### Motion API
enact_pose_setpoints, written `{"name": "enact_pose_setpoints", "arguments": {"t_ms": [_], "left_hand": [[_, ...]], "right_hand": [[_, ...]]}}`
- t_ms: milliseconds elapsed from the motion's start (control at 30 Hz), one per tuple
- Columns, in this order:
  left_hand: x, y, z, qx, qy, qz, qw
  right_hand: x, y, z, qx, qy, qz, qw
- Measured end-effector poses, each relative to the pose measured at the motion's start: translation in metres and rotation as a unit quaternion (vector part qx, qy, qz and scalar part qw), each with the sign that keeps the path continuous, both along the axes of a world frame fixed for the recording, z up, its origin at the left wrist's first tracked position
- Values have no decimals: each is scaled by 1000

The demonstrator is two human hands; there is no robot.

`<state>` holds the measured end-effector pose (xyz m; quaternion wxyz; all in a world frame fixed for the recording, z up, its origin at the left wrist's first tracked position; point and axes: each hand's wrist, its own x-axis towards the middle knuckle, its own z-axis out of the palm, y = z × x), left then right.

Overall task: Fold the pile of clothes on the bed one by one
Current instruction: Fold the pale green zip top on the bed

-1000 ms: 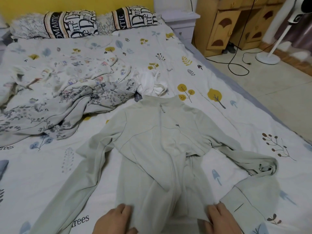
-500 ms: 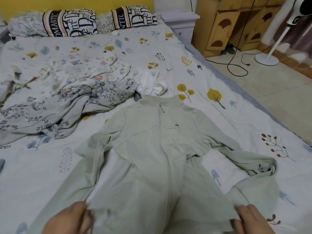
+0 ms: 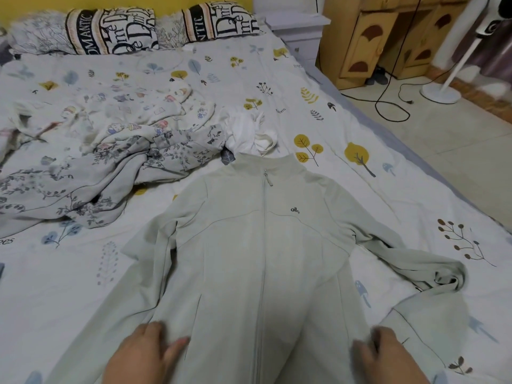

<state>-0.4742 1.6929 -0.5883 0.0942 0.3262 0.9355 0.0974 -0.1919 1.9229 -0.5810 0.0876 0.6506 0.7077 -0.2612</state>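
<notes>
here the pale green zip jacket [image 3: 263, 259] lies face up on the bed [image 3: 83, 286], being spread flat. left hand [image 3: 141, 353] and right hand [image 3: 388, 356] press its hem, fingers relaxed, grasping nothing. next, probably, fold the sleeves inward.

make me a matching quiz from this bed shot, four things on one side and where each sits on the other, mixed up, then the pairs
Things
1. jacket
2. white garment
3. pillows
4. fan

Places
A. on the floor, to the right of the bed
B. at the head of the bed, against the yellow wall
C. spread flat, zip up, nearest the camera, with the left hand and right hand on its lower part
D. crumpled just beyond the jacket's collar

Pairs: 1-C, 2-D, 3-B, 4-A
</notes>
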Motion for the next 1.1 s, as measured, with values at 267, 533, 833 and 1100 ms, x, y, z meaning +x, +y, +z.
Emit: {"name": "enact_pose_setpoints", "arguments": {"t_ms": [267,533,833,1100], "left_hand": [[-13,-1,-15,-55,-102,44,992],[-12,21,8,-36,4,6,999],[-15,60,-51,-13,63,-210,976],[-38,71,-27,109,59,-218,968]], "right_hand": [[11,13,-6,-37,-23,-2,999],[-16,-10,6,298,40,-25,953],[-83,-3,-55,228,21,240,944],[-100,-4,-55,274,21,177,945]]}}
